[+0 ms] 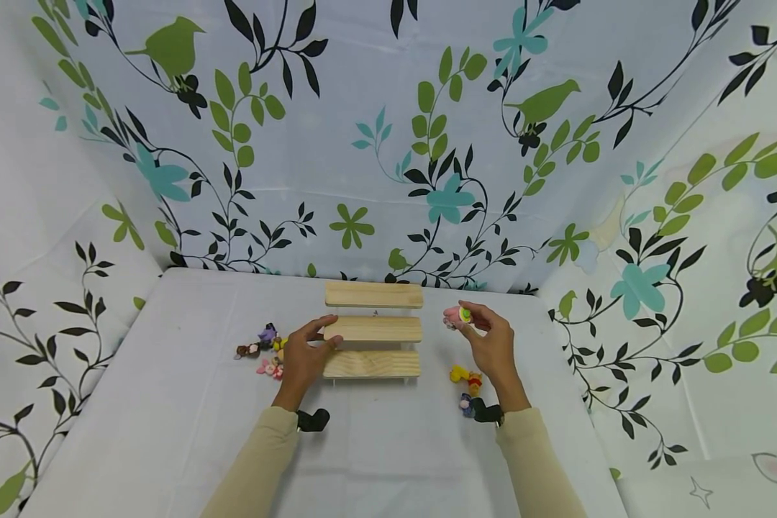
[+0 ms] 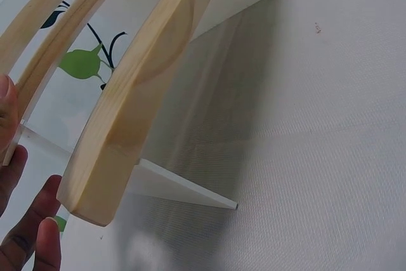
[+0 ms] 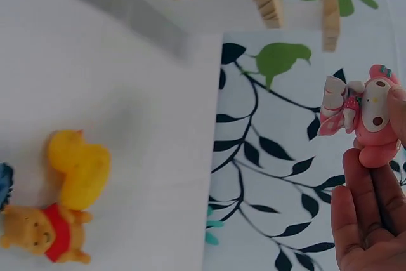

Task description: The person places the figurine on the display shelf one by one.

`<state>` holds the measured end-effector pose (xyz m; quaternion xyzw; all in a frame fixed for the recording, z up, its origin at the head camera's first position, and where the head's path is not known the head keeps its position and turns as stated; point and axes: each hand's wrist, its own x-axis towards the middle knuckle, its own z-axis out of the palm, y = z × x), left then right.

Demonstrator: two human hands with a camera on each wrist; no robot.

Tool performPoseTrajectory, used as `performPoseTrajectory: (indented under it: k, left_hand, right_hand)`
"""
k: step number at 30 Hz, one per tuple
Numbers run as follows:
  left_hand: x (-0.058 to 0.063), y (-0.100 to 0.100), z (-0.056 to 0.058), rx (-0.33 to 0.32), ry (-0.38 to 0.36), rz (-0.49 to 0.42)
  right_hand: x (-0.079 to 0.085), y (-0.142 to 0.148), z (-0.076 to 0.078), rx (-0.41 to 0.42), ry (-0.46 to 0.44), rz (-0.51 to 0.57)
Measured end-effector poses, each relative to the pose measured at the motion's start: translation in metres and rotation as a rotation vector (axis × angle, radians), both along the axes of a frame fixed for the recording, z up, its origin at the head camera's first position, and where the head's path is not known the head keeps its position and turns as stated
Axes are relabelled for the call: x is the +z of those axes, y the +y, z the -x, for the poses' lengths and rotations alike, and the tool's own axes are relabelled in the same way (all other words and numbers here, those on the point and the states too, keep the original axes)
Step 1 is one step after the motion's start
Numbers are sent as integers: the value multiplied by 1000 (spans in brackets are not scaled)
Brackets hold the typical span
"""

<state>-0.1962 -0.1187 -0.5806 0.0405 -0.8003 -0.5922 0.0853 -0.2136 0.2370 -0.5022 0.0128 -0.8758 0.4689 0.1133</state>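
A three-step display stand with wooden planks [image 1: 372,365] and white side supports [image 2: 184,184] stands at the middle of the table. My left hand [image 1: 306,363] grips the left end of its middle plank [image 1: 375,329], thumb and forefinger at the plank's edges. To the right of the stand, my right hand [image 1: 494,349] holds up a pink figurine [image 3: 375,115] between thumb and fingers. The figurine has a white face, a pink hood and a striped bow piece. It is off the table, level with the upper planks in the head view.
Left of the stand lie several small figurines [image 1: 268,334], partly behind my left hand. Near my right wrist are a yellow duck [image 3: 79,166], a bear figurine in a red shirt [image 3: 47,231] and a blue figurine [image 1: 467,404]. A leaf-patterned cloth [image 1: 362,144] hangs behind the white table [image 1: 201,403].
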Motion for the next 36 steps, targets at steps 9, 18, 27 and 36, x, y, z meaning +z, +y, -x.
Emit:
performPoseTrajectory:
  k: [9,18,27,36]
  left_hand:
    - [-2,-2,-1,-11,6,-21]
    - [0,-1,0,-11,-12,-25]
    - [0,-1,0,-18,-8,-25]
    - [-2,-1,-1,-18,-18,-27]
  right_hand:
    - [18,-15,7,46,73,-21]
    - [35,-30,13,88,112,-25]
    - [45,-48,20,125,145,-25]
    - [46,-68,28,176,168,-20]
